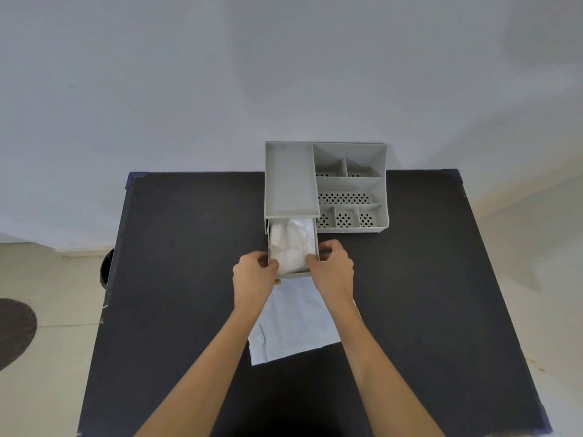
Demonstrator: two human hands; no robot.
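Note:
A grey desk organiser (290, 181) stands at the far middle of a black table (189, 247). Its lower left drawer (296, 273) is pulled out toward me and holds crumpled white material (291, 244). My left hand (254, 274) grips the drawer's front left corner, thumb over the rim. My right hand (334, 268) grips the front right corner the same way. A flat white sheet (291, 323) lies on the table under and in front of the drawer, between my forearms.
The organiser's right half has several open compartments (348, 197) with perforated floors. The table's far edge meets a pale wall. A dark round object (14, 329) lies on the floor to the left, and another dark object (106, 268) sits at the table's left edge.

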